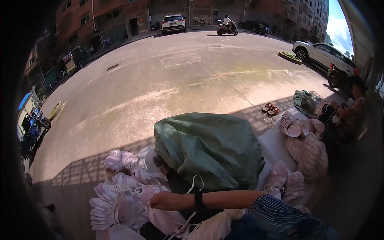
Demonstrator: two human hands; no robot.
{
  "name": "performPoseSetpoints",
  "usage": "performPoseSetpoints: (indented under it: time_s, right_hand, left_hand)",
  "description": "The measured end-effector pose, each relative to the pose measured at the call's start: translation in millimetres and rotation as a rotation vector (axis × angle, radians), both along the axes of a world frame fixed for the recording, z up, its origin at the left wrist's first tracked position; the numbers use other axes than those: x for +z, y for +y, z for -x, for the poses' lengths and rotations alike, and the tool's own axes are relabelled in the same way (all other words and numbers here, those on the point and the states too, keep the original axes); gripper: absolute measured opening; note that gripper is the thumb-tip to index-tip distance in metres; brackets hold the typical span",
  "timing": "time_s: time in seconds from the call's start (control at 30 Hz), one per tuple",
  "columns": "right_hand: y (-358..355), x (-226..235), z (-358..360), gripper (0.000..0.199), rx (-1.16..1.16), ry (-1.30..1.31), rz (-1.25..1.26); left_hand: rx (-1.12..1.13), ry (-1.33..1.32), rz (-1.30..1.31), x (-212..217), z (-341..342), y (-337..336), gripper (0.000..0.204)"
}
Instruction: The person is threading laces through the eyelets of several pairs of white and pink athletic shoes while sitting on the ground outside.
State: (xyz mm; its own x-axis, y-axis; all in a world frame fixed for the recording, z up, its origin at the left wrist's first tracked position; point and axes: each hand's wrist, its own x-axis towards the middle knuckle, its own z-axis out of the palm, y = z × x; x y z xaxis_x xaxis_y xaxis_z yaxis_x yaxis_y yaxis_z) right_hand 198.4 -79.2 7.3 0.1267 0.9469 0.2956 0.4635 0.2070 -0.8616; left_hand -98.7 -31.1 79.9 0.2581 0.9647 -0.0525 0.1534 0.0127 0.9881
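Right hand fingers: the right hand (167, 201) reaches across the body toward the left, its fingers curled down onto a white shoe upper (160, 218); whether they pinch it or only rest on it I cannot tell.
Wrist: a black band (198, 200) circles the right wrist, and a blue striped sleeve (276, 214) covers the upper arm at the lower edge.
Left hand: not in view.
Thing in hand: the white shoe upper lies just under the right hand, low in the picture, touching other white pieces around it.
Near pile: a heap of white shoe uppers (116, 192) fans out to the left of the hand, stacked in overlapping rows on the ground.
Strap: a white strap (195, 182) loops up between the hand and the sack.
Behind: a full green sack (208, 148) sits just beyond the forearm.
Right side: more stacks of pale uppers (304, 146) lie on a white sheet (272, 146), where another person (348, 116) sits working.
Farther out: red sandals (271, 109) on the sunlit concrete yard (168, 80); a white car (173, 23) and a scooter rider (226, 26) on the street.
Doing it well: as a judgement, lift one upper by its edge only, so the neighbouring stacked rows do not slide.
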Motion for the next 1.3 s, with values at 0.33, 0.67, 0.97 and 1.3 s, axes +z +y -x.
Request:
performPoseSetpoints:
  time_s: [0.33, 0.67, 0.97, 1.3]
  right_hand:
    - [-26.4, -49.6, -8.4, 0.015, -0.267, 0.118, 0.266]
    - [-10.7, -57.6, 18.0, 0.01, -0.246, 0.023, 0.17]
    - [-9.3, -48.3, 25.0, 0.011, -0.235, -0.232, 0.246]
    - [1.2, -50.4, 28.4, 0.009, -0.226, -0.352, 0.318]
  left_hand:
    - [-0.291, 0.128, 0.123, -36.4, -67.3, 15.7, 0.015]
    - [-0.565, 0.522, -0.265, -82.0, -115.8, 53.9, 0.014]
    - [-0.593, 0.498, -0.457, -105.1, -129.6, 53.9, 0.015]
    - [-0.644, 0.585, -0.599, -98.6, -136.1, 59.0, 0.012]
